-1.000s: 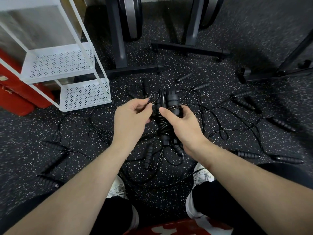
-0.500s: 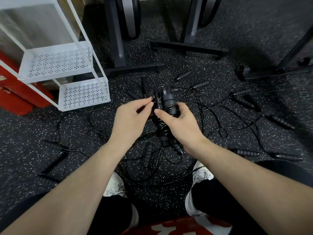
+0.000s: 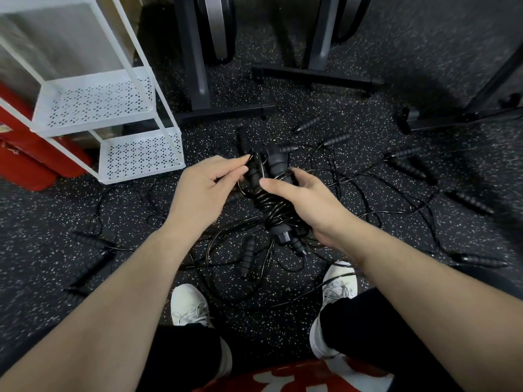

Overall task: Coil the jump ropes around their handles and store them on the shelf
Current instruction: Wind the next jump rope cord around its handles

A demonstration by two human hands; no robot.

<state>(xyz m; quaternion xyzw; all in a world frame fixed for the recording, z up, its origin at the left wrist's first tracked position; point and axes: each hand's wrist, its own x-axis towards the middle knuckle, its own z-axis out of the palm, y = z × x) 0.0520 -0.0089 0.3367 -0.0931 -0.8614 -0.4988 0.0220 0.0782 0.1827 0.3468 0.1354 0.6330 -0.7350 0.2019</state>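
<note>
Pinching now at the coiled rope (image 3: 273,205), left hand (image 3: 208,183), loop gone

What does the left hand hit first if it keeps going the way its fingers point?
Probably the handles of the coiled rope, which the right hand grips. The left hand points up-right with its fingertips already at them; contact or depth is unclear.
</note>
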